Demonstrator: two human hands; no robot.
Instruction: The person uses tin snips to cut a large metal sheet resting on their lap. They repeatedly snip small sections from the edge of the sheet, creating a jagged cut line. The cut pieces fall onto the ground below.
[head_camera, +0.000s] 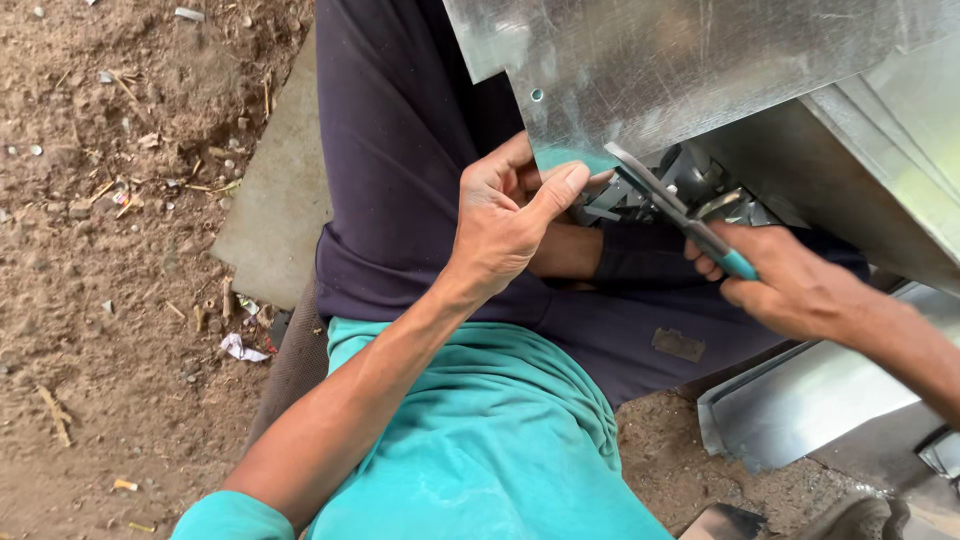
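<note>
Left hand (505, 215) pinching metal sheet (680, 70) | right hand (790, 285) gripping snips (670, 205)

An outdoor sheet-metal work site was shown: bare littered dirt ground (110, 230), a concrete slab (275, 215), and galvanised sheet metal (680, 70) with a bent offcut (800, 400) were seen.

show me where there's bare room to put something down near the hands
Freest is the flat grey slab between the dirt ground and the dark trousers. The dirt itself is open but scattered with debris. It is crowded where the left hand grips the metal sheet and the right hand works the snips.
</note>
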